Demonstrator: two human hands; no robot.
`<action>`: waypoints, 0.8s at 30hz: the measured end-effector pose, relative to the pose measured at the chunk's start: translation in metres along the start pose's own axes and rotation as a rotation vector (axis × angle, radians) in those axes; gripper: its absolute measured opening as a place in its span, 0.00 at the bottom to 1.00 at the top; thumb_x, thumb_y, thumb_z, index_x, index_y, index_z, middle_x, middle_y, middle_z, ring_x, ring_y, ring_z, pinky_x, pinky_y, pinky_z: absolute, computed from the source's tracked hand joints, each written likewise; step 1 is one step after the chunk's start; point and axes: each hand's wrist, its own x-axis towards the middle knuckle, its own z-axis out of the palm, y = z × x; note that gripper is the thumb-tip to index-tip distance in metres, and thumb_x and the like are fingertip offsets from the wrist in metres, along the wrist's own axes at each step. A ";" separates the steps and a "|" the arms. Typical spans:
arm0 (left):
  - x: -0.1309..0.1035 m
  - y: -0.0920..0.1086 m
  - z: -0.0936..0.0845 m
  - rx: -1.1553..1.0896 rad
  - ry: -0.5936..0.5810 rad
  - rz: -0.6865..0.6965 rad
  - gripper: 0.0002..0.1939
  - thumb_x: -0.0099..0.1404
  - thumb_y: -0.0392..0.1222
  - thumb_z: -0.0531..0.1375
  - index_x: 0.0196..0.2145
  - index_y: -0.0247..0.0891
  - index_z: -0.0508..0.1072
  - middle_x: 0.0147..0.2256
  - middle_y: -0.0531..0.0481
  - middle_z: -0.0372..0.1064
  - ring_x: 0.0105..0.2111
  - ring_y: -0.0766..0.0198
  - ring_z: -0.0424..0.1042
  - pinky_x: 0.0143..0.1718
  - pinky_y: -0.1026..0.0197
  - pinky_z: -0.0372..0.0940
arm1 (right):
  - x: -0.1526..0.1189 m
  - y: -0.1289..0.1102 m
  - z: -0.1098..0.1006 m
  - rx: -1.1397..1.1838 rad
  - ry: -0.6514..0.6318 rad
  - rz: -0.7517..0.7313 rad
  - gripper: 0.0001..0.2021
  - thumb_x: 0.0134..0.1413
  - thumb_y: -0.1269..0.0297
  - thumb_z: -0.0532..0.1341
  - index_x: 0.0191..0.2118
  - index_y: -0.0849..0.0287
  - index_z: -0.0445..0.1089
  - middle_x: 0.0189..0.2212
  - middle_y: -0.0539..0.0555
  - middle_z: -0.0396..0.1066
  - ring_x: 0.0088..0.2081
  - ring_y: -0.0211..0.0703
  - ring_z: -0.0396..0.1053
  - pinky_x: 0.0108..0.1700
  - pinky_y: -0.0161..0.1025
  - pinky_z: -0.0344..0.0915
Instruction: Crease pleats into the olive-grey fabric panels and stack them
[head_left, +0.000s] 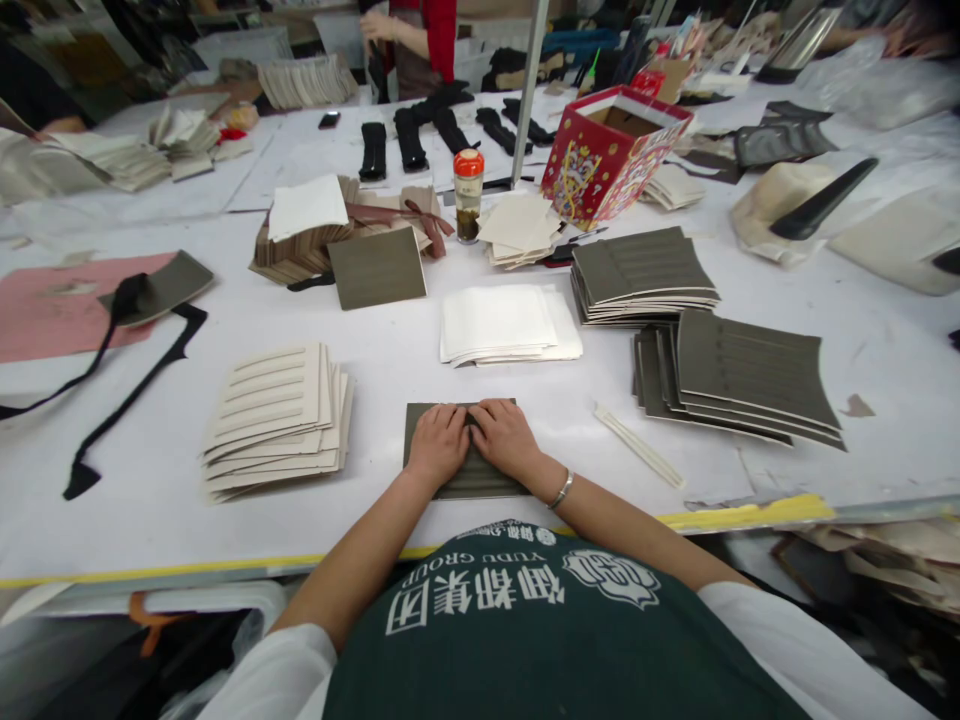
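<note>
A dark grey-green ribbed panel (480,484) lies flat near the front edge of the table, right before me. My left hand (439,442) presses on its left half with bent fingers held close together, tips near the far edge. Beside it my right hand (505,438) bears down on the right half, fingers bent the same way. The thumbs almost meet at the panel's middle. Just beyond the hands is a stack of white sheets (495,322). Cream ribbed panels (274,420) are piled to the left, and dark ribbed panels (750,370) to the right.
A pale strip (639,445) lies right of my hands. Farther back stand a red-lidded jar (469,195), a red patterned box (607,160) and a metal pole (529,90). Black straps (135,390) rest at left. A person in red (420,45) stands across the table.
</note>
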 end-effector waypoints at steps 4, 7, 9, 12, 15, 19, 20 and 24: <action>-0.004 -0.016 -0.009 0.029 -0.014 -0.010 0.14 0.64 0.44 0.50 0.43 0.36 0.68 0.42 0.42 0.66 0.44 0.54 0.62 0.46 0.52 0.60 | -0.002 0.013 -0.009 -0.066 -0.007 0.046 0.11 0.53 0.60 0.56 0.40 0.60 0.68 0.38 0.58 0.65 0.40 0.49 0.57 0.43 0.44 0.55; -0.012 -0.030 -0.015 0.029 0.014 -0.009 0.16 0.64 0.45 0.51 0.45 0.36 0.67 0.44 0.41 0.65 0.44 0.55 0.63 0.47 0.53 0.59 | -0.012 0.031 -0.014 -0.066 0.002 0.031 0.12 0.55 0.61 0.54 0.41 0.60 0.68 0.39 0.58 0.66 0.40 0.48 0.58 0.43 0.43 0.56; -0.017 -0.036 -0.017 0.037 0.015 -0.008 0.17 0.65 0.46 0.51 0.48 0.36 0.66 0.45 0.40 0.65 0.45 0.55 0.63 0.48 0.53 0.59 | -0.020 0.042 -0.015 -0.064 0.008 0.008 0.12 0.57 0.65 0.52 0.44 0.61 0.68 0.41 0.58 0.66 0.42 0.47 0.59 0.44 0.43 0.56; -0.020 -0.037 -0.017 0.091 -0.015 -0.008 0.18 0.65 0.47 0.50 0.49 0.36 0.66 0.46 0.39 0.64 0.46 0.53 0.63 0.47 0.52 0.60 | -0.027 0.048 -0.017 -0.122 -0.024 0.000 0.17 0.55 0.73 0.51 0.50 0.62 0.65 0.45 0.59 0.66 0.44 0.47 0.59 0.45 0.43 0.56; -0.019 -0.030 -0.017 0.155 -0.015 -0.034 0.18 0.65 0.46 0.50 0.49 0.37 0.66 0.48 0.40 0.64 0.46 0.53 0.63 0.45 0.52 0.60 | -0.038 0.035 -0.022 -0.229 -0.067 -0.005 0.21 0.52 0.77 0.51 0.53 0.65 0.62 0.48 0.63 0.64 0.47 0.51 0.58 0.47 0.47 0.56; -0.017 -0.023 -0.015 0.195 0.057 -0.078 0.17 0.65 0.45 0.49 0.47 0.37 0.68 0.46 0.40 0.66 0.44 0.53 0.64 0.44 0.52 0.61 | -0.071 0.003 -0.029 -0.331 -0.118 -0.089 0.20 0.50 0.79 0.50 0.51 0.69 0.64 0.46 0.67 0.65 0.48 0.54 0.58 0.50 0.50 0.55; -0.017 -0.023 -0.014 0.197 0.075 -0.088 0.16 0.65 0.45 0.49 0.46 0.38 0.69 0.46 0.40 0.66 0.44 0.53 0.64 0.43 0.52 0.61 | -0.080 -0.002 -0.031 -0.334 -0.144 -0.122 0.19 0.50 0.79 0.50 0.49 0.69 0.65 0.45 0.67 0.66 0.47 0.54 0.59 0.49 0.50 0.55; -0.019 -0.027 -0.013 0.165 0.091 -0.127 0.17 0.66 0.45 0.48 0.46 0.38 0.70 0.47 0.41 0.66 0.46 0.53 0.64 0.46 0.52 0.60 | -0.105 0.009 -0.050 -0.269 -0.215 -0.168 0.17 0.51 0.76 0.51 0.46 0.62 0.67 0.42 0.61 0.67 0.43 0.48 0.62 0.48 0.46 0.58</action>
